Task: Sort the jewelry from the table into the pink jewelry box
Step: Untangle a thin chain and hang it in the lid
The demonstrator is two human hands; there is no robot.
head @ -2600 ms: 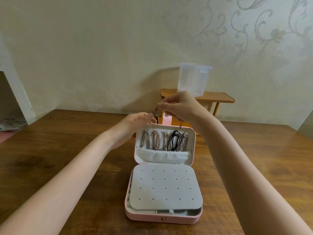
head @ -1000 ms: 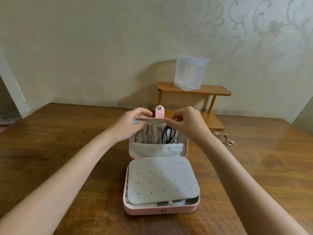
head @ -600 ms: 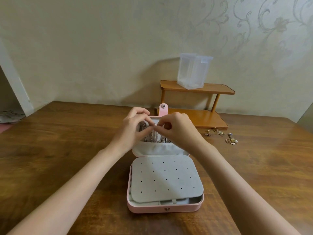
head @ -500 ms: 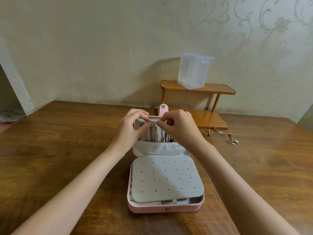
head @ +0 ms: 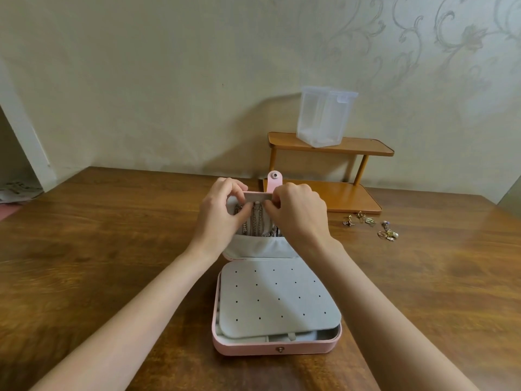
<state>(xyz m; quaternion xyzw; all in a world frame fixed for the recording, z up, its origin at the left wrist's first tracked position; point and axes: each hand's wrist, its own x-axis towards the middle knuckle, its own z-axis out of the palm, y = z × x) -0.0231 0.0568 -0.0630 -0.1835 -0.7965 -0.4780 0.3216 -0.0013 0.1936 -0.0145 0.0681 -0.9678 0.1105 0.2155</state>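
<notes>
The pink jewelry box (head: 276, 348) lies open on the wooden table, its lid upright behind a grey perforated panel (head: 275, 300). Several chains (head: 258, 221) hang inside the lid above a grey pocket (head: 259, 249). My left hand (head: 218, 218) and my right hand (head: 298, 215) both sit at the lid's top edge, fingertips pinching a chain by the grey hook strip (head: 258, 196). Which part of the chain each hand pinches is hidden by the fingers. A pink snap tab (head: 274, 180) stands up above the lid.
Small gold earrings and rings (head: 370, 224) lie loose on the table to the right of the box. Behind them stands a two-tier wooden shelf (head: 332, 193) with a clear plastic container (head: 324, 119) on its top tier. A wall runs along the far table edge.
Both hands came down from above the lid to its top edge and closed in together at the hook strip. The lid tilted a little as they worked.
</notes>
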